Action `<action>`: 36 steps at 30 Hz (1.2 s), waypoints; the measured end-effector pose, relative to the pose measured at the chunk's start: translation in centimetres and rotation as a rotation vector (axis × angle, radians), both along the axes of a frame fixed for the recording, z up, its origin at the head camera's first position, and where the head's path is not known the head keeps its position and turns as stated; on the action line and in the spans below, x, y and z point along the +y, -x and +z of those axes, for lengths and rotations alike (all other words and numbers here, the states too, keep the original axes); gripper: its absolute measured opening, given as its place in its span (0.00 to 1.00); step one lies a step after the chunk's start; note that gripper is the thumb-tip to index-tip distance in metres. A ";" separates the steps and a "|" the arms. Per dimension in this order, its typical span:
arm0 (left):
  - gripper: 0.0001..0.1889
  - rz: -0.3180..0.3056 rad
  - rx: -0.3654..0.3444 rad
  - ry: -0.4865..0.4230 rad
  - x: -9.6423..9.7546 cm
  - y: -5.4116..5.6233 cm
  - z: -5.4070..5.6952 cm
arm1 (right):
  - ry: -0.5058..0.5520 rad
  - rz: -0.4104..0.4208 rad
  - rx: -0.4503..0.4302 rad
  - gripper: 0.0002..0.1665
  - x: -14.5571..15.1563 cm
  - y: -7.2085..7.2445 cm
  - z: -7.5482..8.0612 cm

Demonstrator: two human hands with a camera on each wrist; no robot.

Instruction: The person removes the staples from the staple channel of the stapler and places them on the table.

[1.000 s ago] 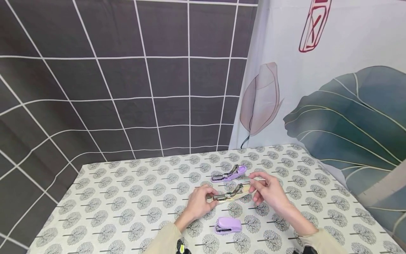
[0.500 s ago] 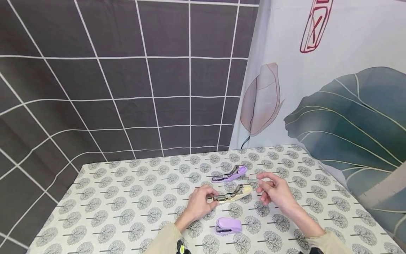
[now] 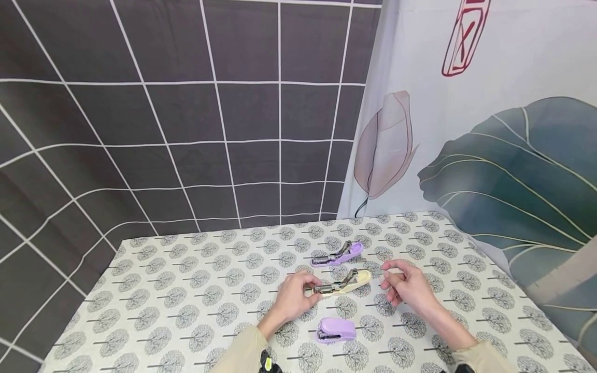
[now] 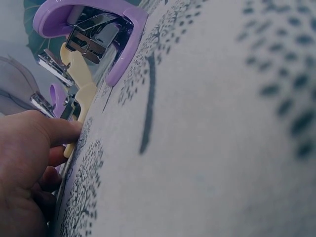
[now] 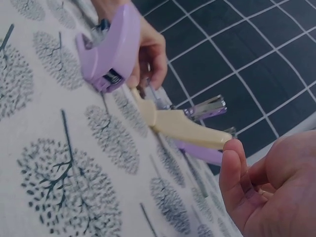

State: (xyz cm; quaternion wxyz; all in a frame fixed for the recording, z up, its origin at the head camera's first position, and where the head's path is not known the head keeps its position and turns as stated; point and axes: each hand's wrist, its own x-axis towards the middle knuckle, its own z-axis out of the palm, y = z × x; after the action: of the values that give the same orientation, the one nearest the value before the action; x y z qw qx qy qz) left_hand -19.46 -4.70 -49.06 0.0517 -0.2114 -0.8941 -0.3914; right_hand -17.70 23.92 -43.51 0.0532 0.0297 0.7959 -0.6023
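A pale yellow stapler (image 3: 361, 278) lies on the patterned cloth, its top swung back and its metal staple channel exposed. My left hand (image 3: 293, 296) pinches its left end between thumb and fingers; in the left wrist view the thumb (image 4: 66, 131) presses against the yellow body. Just right of the stapler's other end hovers my right hand (image 3: 408, 286), fingers loosely bent, with nothing visible in them. From the right wrist, its fingertips (image 5: 232, 150) overlap the stapler's yellow tip. Behind it lies a purple stapler (image 3: 355, 251), also folded open.
Nearer to me sits a second purple stapler (image 3: 337, 329), closed, between my forearms. The tree-print cloth (image 3: 186, 290) covers the table. A dark gridded curtain (image 3: 247, 114) hangs at the back, and a white curtain with leaf prints (image 3: 503, 171) on the right.
My right hand has moved away to the right from the yellow stapler's end. My left hand keeps its pinch on the left end, and the staplers stay in place.
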 end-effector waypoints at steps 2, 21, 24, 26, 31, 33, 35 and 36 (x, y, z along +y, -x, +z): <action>0.12 0.000 -0.003 -0.002 0.0 0.0 0.0 | 0.001 0.005 -0.007 0.16 0.0 0.1 -0.5; 0.12 0.005 0.011 -0.008 -0.3 -0.2 -0.3 | -0.079 0.044 -0.075 0.12 -0.9 0.2 -3.2; 0.12 -0.002 0.016 -0.009 -0.2 -0.1 -0.4 | -0.105 0.034 -0.066 0.11 -0.9 0.2 -3.2; 0.12 -0.010 0.019 -0.011 0.0 0.1 -0.4 | -0.124 0.020 -0.063 0.10 -0.8 0.2 -3.2; 0.13 -0.013 0.015 -0.009 0.1 0.2 -0.2 | -0.180 0.023 -0.061 0.09 -0.8 0.3 -2.9; 0.13 -0.013 0.011 -0.006 0.0 0.2 -0.2 | -0.204 0.033 -0.054 0.09 -0.9 0.3 -2.8; 0.13 -0.015 0.012 -0.003 -0.1 0.1 -0.1 | -0.225 0.039 -0.047 0.08 -0.9 0.3 -2.7; 0.12 -0.015 0.012 -0.001 -0.1 0.1 -0.1 | -0.234 0.043 -0.044 0.08 -1.0 0.3 -2.7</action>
State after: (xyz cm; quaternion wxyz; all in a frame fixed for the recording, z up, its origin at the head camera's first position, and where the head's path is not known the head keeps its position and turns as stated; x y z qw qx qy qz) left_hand -19.59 -4.80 -49.19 0.0543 -0.2205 -0.8919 -0.3910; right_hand -18.03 22.95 -46.17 0.0796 0.0317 0.8598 -0.5034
